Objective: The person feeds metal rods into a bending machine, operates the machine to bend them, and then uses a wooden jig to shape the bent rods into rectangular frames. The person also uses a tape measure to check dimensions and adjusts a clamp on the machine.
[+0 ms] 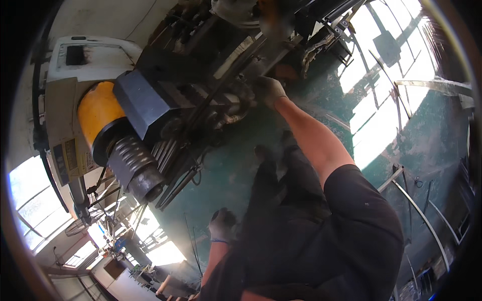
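My right hand (271, 91), in a pale work glove with dark fingers, reaches forward to the shadowed metal parts (241, 93) of a large machine. Its fingers merge with the dark parts there, so their grip is hidden. Low by my left thigh hangs my left hand (224, 226), gloved too, with its fingers curled in and nothing visible in them. To the left, the machine carries a rounded yellow housing (100, 108), a dark grey angular cover (145, 100) and a ribbed dark cylinder (134, 163).
A white cabinet-like unit (95, 55) stands behind the machine at the far left. Metal frames and bars (422, 210) stand at the right. Bright sunlight patches fall on the green floor (193, 193). Thin rods (193, 238) rise left of my left hand.
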`<state>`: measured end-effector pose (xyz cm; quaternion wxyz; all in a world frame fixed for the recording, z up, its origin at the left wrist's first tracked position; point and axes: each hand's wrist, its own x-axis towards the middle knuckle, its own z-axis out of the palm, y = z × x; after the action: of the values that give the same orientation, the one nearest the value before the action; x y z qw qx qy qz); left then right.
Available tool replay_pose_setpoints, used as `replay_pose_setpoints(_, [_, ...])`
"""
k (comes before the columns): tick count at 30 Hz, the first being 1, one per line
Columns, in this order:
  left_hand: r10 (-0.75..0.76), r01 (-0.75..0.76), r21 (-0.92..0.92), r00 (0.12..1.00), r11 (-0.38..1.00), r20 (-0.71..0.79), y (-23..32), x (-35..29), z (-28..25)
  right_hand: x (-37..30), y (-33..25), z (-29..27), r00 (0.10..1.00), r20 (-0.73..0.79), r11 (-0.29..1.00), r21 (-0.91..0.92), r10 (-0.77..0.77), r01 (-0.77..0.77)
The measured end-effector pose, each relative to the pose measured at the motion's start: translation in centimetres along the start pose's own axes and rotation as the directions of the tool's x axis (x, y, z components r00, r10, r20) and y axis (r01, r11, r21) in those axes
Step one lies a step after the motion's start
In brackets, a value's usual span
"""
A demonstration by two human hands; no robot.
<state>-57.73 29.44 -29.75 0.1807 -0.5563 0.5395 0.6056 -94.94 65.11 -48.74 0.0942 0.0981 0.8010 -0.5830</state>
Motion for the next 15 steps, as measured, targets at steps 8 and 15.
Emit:
replay_pose_setpoints(8, [0.246,-0.219,0.358,0.969,0.908,-0.031,3.3,1.4,3.2,7.2,-0.1,6.6,0.833,0.507,0.969,0.215,-0.22,0.124])
replay_pose_setpoints(15, [0.426,-0.502,0.699,0.853,0.508,0.303,-2.0,4.8,-1.4,8.1,-2.6,7.4,0.736,0.615,0.928,-0.02,-0.281,0.371])
